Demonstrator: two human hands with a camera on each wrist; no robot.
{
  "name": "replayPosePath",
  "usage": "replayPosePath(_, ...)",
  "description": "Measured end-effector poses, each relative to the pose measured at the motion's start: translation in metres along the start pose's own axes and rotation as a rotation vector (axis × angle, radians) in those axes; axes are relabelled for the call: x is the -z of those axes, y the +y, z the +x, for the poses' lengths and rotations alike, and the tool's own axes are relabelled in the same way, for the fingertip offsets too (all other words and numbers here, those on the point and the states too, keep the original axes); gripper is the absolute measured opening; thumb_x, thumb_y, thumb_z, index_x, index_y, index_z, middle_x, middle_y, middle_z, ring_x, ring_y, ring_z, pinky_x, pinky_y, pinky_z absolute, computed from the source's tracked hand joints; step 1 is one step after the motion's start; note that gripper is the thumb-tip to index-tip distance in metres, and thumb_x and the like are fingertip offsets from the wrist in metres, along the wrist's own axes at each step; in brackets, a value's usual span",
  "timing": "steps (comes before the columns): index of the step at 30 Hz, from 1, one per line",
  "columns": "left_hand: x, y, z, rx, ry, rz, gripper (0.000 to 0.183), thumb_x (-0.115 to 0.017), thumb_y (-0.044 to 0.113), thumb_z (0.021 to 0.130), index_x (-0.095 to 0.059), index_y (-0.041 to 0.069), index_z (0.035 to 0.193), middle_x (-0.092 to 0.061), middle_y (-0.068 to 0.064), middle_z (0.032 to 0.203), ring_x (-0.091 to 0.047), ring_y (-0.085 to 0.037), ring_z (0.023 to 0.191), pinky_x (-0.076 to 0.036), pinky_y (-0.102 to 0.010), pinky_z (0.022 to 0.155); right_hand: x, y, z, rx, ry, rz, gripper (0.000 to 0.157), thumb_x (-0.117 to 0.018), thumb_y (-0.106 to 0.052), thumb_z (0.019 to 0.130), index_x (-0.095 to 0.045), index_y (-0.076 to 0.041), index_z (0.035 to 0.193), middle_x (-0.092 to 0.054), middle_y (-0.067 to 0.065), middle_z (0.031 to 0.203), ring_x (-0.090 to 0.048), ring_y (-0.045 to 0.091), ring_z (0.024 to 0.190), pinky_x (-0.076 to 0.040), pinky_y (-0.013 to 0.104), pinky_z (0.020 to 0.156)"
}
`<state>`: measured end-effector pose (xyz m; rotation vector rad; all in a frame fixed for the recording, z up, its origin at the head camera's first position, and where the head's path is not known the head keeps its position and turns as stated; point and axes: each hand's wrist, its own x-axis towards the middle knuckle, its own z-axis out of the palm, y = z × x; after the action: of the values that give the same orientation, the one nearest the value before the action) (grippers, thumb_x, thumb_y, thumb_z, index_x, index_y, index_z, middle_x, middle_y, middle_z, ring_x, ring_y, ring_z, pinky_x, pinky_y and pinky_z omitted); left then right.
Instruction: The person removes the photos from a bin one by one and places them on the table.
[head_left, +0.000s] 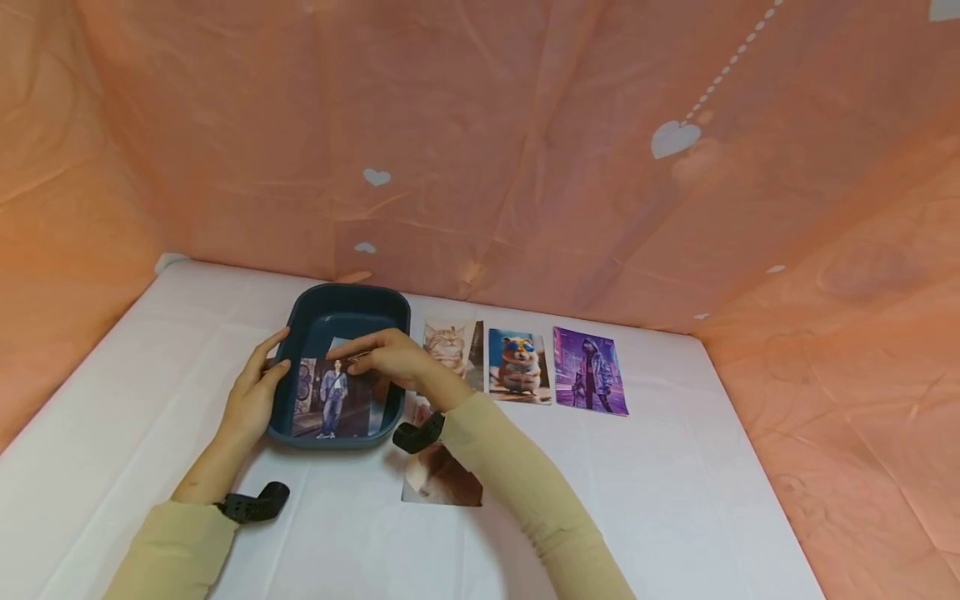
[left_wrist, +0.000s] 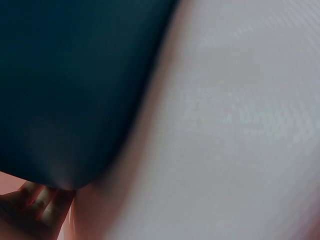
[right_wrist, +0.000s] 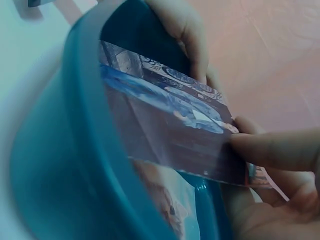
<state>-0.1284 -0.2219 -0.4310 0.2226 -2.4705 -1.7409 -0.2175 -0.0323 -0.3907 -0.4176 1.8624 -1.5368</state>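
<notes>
A dark teal plastic basin (head_left: pixel 341 292) stands at the left of the white table. My left hand (head_left: pixel 253 392) grips its left rim, thumb over the edge; in the left wrist view the fingers (left_wrist: pixel 52 205) show under the basin's side. Over the basin, my right hand (head_left: pixel 390 358) pinches the top edge of a photo card (right_wrist: pixel 170 130) of a person in blue denim, thumb on the printed face. Its lower end sits inside the basin wall. Beneath it, another card (right_wrist: pixel 175 200) with a furry animal lies in the basin.
Right of the basin, a cat card (head_left: pixel 446 346), a hamster card (head_left: pixel 519 367) and a purple hooded-figure card (head_left: pixel 591 371) lie in a row. Another card (head_left: pixel 442 479) lies nearer, partly under the right forearm. A pink cloth wall (head_left: pixel 480 167) with hearts rises behind the table.
</notes>
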Motion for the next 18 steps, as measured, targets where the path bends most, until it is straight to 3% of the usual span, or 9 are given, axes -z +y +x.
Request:
replayPosePath(6, 0.000, 0.001, 0.000, 0.013, 0.001, 0.023, 0.050, -0.032, 0.029, 0.105, -0.023, 0.020, 0.153, -0.041, -0.028, 0.130, -0.040, -0.034, 0.110, -0.031, -0.049, 0.091, 0.002, -0.002, -0.004, -0.009, 0.062, 0.101, 0.033, -0.063, 0.007, 0.084, -0.069, -0.003, 0.115, -0.069, 0.007, 0.117, -0.063, 0.008, 0.090, -0.050, 0.023, 0.068)
replayPosePath(11, 0.000, 0.000, 0.000, 0.031, -0.003, 0.028, 0.050, -0.031, 0.030, 0.105, -0.022, 0.022, 0.153, -0.040, -0.028, 0.131, -0.041, -0.034, 0.110, -0.033, -0.042, 0.086, 0.009, -0.004, -0.013, 0.010, 0.039, 0.178, 0.033, -0.058, 0.006, 0.089, -0.065, 0.001, 0.121, -0.064, 0.006, 0.125, -0.060, 0.011, 0.084, -0.051, 0.027, 0.062)
replayPosePath(15, 0.000, -0.001, 0.000, 0.024, -0.007, 0.033, 0.050, -0.031, 0.030, 0.105, -0.022, 0.021, 0.153, -0.040, -0.028, 0.131, -0.042, -0.034, 0.109, -0.034, -0.037, 0.084, 0.015, -0.005, -0.022, 0.011, 0.042, 0.203, 0.035, -0.056, 0.006, 0.091, -0.062, 0.003, 0.124, -0.061, 0.008, 0.129, -0.058, 0.012, 0.086, -0.051, 0.027, 0.066)
replayPosePath(18, 0.001, -0.002, 0.001, 0.004, -0.003, 0.042, 0.050, -0.033, 0.029, 0.105, -0.023, 0.020, 0.153, -0.043, -0.026, 0.127, -0.043, -0.030, 0.106, -0.035, -0.032, 0.081, 0.021, -0.005, -0.029, 0.020, 0.062, 0.209, 0.035, -0.057, 0.006, 0.090, -0.061, 0.003, 0.125, -0.061, 0.009, 0.130, -0.058, 0.009, 0.096, -0.048, 0.023, 0.077)
